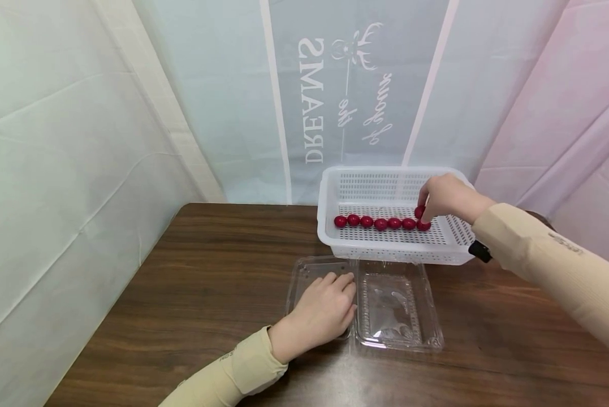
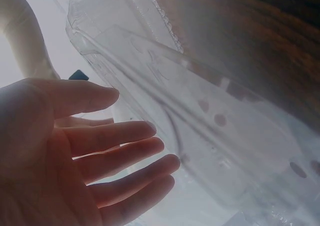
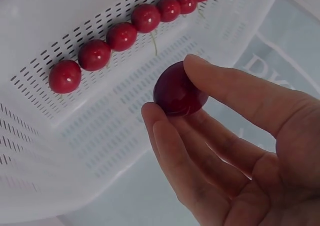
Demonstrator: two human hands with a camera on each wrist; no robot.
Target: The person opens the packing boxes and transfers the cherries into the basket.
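Observation:
My right hand (image 1: 452,196) pinches a dark red cherry (image 3: 175,94) between thumb and fingers, over the white plastic basket (image 1: 401,254). In the right wrist view, a row of several red cherries (image 3: 121,36) lies on the basket's slotted floor, thin green stems showing on some. The held cherry is above that floor, at the right end of the row in the head view. My left hand (image 1: 324,308) lies over one half of an open, clear plastic clamshell box (image 1: 393,299). Its fingers (image 2: 120,156) are loosely extended and hold nothing; the left wrist view leaves any contact with the plastic uncertain.
The clamshell lies on a dark wooden table (image 1: 192,294), directly in front of the basket. A grey cloth with white lettering (image 1: 311,102) hangs behind the table. White cloth (image 1: 70,169) hangs at the left side, and more hangs on the right.

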